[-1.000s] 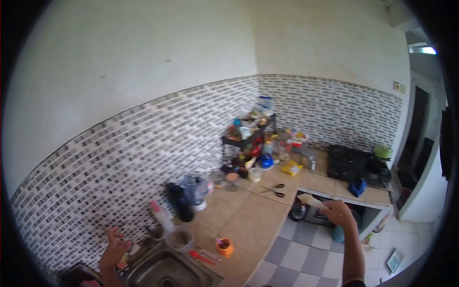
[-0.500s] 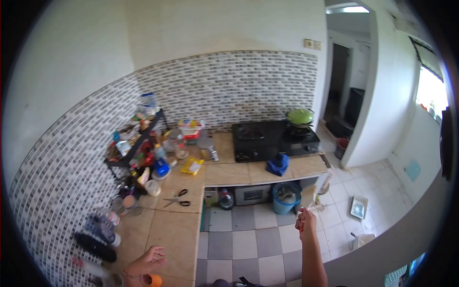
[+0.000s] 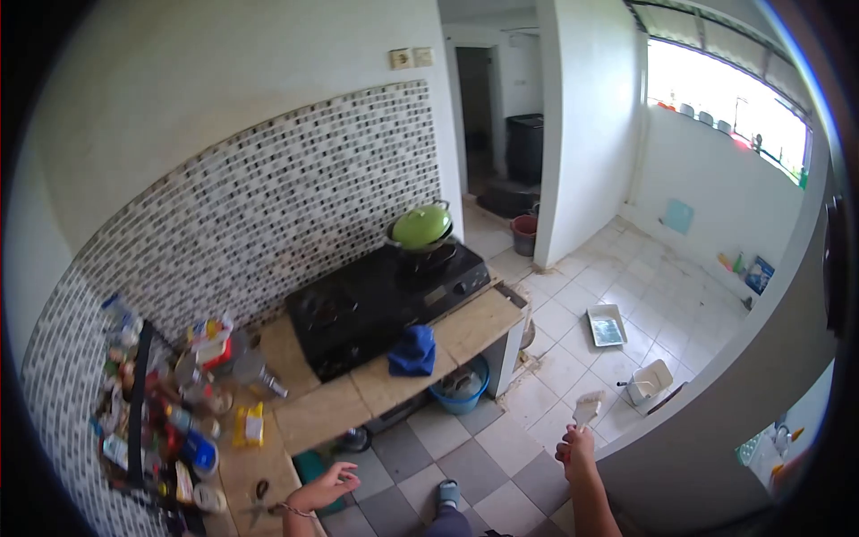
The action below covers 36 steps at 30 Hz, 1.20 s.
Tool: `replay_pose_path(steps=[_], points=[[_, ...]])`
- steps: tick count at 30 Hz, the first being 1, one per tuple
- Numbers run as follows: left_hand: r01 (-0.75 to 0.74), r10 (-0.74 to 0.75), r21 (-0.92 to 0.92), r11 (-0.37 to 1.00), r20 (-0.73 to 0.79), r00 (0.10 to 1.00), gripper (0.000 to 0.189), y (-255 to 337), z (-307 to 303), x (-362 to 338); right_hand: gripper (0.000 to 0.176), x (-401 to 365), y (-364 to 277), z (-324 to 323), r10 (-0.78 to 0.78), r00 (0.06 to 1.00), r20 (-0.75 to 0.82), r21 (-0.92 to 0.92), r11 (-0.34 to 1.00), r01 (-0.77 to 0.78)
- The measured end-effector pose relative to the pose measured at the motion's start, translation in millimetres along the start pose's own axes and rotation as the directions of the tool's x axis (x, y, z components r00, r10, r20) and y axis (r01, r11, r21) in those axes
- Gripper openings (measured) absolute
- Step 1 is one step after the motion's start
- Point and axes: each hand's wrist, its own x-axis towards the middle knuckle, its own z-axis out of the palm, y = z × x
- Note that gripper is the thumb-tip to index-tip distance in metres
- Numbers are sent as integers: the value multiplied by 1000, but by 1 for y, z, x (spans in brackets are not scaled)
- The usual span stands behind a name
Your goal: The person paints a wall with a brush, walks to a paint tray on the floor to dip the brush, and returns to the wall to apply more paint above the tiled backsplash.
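Observation:
My right hand [image 3: 575, 445] grips the handle of a flat paintbrush [image 3: 588, 409], its pale bristles pointing up and away over the tiled floor. My left hand [image 3: 329, 486], with a bracelet at the wrist, holds nothing; its fingers are loosely apart near the counter's front edge. Beneath that wrist, scissors [image 3: 260, 490] lie on the counter, partly covered. Beyond the brush, a white paint tray [image 3: 608, 327] rests on the floor. Closer to the low wall stands a small white bucket [image 3: 660, 374] with a handled tool at its rim.
A black stove [image 3: 358, 304] carries a pan with a green lid [image 3: 422, 225]. On the counter [image 3: 322, 414] lie a blue cloth [image 3: 412, 351], a yellow packet [image 3: 250, 426] and crowded jars. Below is a blue tub [image 3: 465, 401]. A half wall [image 3: 716, 403] bounds the right side.
My view has swung right towards the tiled floor, tray and bucket. The brush stays in my right hand. My left hand now appears nearer the counter's edge, and my foot has come into sight.

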Motion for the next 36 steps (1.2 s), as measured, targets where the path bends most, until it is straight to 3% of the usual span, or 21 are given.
replay_pose_path(steps=[2, 3, 4, 7, 9, 11, 16, 19, 24, 25, 26, 28, 29, 31, 36], points=[[18, -18, -2, 1000, 69, 997, 55, 12, -22, 64, 15, 23, -19, -3, 107, 991, 77, -87, 991, -100], [-44, 29, 159, 986, 90, 995, 58, 12, -29, 99, 17, 43, -26, -12, 137, 981, 137, -48, 990, -132], [-113, 78, 309, 944, 123, 989, 60, 22, -32, 130, 17, 49, -33, -4, 25, 997, 69, -1, 1000, -25], [-96, -55, 433, 896, 323, 945, 64, 77, -18, 212, 20, 65, -65, 4, -244, 950, -193, 72, 962, 262], [-238, -18, 485, 842, 466, 885, 64, 98, 9, 269, 21, 59, -93, -4, -205, 963, -176, 73, 973, 220], [-348, 6, 469, 812, 590, 808, 64, 127, 39, 313, 21, 52, -106, -22, -178, 977, -119, 48, 982, 184], [-459, 30, 340, 821, 777, 629, 68, 199, 117, 405, 16, 75, -88, -55, -154, 904, -399, -21, 987, 159], [-505, 16, 431, 748, 749, 662, 68, 206, 162, 469, 17, 119, -71, -96, 128, 913, -386, 205, 978, -50], [-463, -43, 647, 605, 608, 793, 71, 240, 213, 540, 29, 236, -47, -157, 172, 913, -370, 84, 985, -151], [-430, -45, 661, 615, 574, 818, 72, 246, 220, 552, 19, 218, -98, -112, 273, 887, -373, 168, 960, -224], [-356, -115, 706, 612, 525, 843, 72, 252, 226, 564, 28, 249, -90, -129, 233, 893, -386, 51, 971, -232], [-327, -164, 748, 577, 498, 852, 72, 274, 233, 578, 29, 301, -99, -147, 227, 934, -277, 60, 974, -219], [-334, -107, 688, 644, 514, 851, 72, 274, 235, 590, 29, 323, -111, -151, 217, 947, -237, 28, 976, -217], [-362, 16, 547, 754, 537, 844, 72, 263, 237, 616, 29, 340, -171, -128, 199, 966, -164, -31, 978, -206], [-234, -36, 611, 756, 396, 918, 73, 297, 237, 650, 25, 397, -259, -68, 44, 986, -159, -96, 994, -60]])
